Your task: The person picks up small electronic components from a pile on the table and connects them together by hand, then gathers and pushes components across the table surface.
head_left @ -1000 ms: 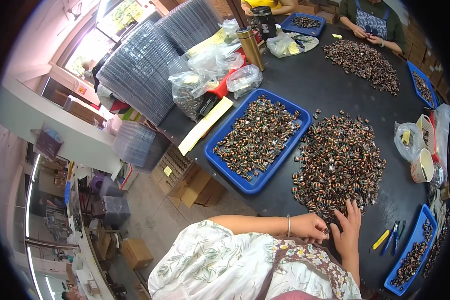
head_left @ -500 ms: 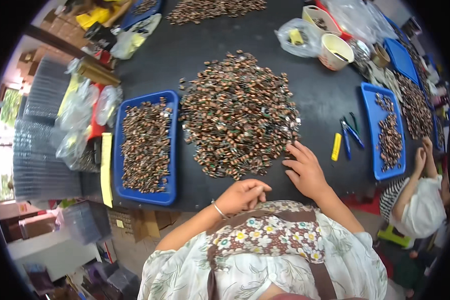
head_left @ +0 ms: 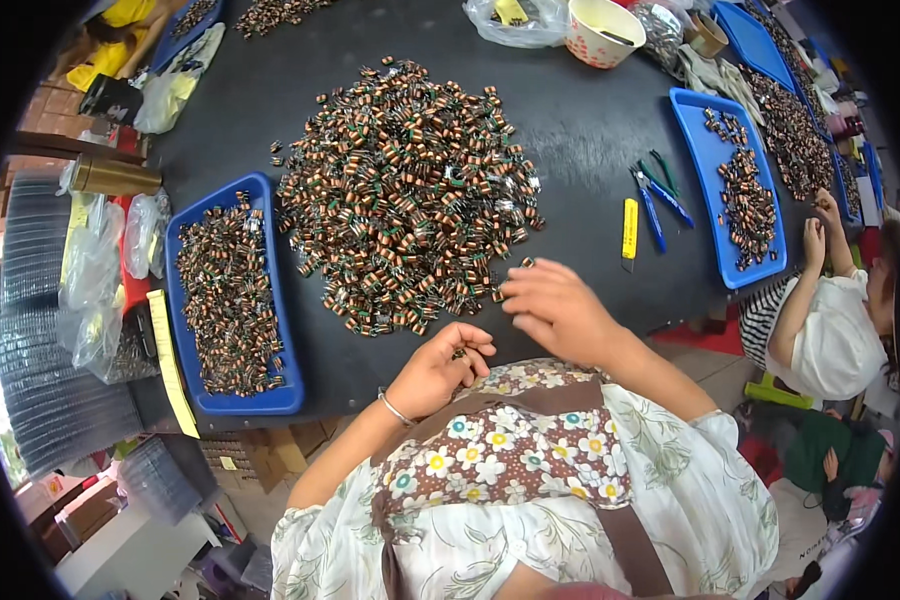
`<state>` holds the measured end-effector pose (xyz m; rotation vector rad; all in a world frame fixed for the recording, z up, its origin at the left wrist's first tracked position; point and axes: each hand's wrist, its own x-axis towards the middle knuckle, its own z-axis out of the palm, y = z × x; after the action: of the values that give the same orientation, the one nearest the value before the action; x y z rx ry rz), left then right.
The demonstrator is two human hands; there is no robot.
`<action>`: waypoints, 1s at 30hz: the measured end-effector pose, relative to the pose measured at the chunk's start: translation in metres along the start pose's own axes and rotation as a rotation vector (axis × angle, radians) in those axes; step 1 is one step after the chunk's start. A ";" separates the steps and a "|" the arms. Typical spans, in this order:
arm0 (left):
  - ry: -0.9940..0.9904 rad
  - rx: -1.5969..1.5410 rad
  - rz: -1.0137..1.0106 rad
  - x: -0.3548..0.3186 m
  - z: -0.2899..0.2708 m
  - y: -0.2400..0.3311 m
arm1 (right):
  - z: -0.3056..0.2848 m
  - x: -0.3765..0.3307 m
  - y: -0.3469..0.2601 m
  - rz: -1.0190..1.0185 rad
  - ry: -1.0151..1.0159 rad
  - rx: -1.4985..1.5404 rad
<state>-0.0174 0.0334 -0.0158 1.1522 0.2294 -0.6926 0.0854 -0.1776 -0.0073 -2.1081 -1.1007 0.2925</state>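
Your left hand (head_left: 432,378) is closed around a small coil (head_left: 459,354), pinched between thumb and fingers just in front of your apron (head_left: 510,450). Your right hand (head_left: 560,312) is loosely curved, its fingers at the lower right edge of the pile (head_left: 400,200) of coils; you have it slightly blurred, so I cannot tell whether its fingertips hold anything. The pile spreads over the black table (head_left: 580,130) ahead of you. To its left you have a blue tray (head_left: 255,404) full of coils. To its right lie a yellow cutter (head_left: 630,229) and, just beside it, pliers (head_left: 650,212) with blue handles. Beyond those is a second tray (head_left: 695,140) (only partly filled, with bare blue showing along its left side).
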 end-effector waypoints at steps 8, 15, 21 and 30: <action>0.085 0.046 0.042 0.001 0.005 -0.004 | -0.010 0.023 0.044 0.251 0.481 -0.153; 0.035 0.019 -0.032 0.001 0.004 -0.002 | -0.006 0.034 0.051 0.296 0.356 -0.224; 0.022 -0.030 0.015 0.004 0.003 -0.005 | -0.009 0.011 0.034 0.385 0.280 0.253; 0.008 -0.076 0.110 0.015 0.010 -0.006 | 0.003 -0.012 0.004 0.376 0.115 0.462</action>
<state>-0.0115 0.0169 -0.0240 1.0864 0.1957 -0.5775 0.0793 -0.1869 -0.0136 -1.8678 -0.5003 0.5401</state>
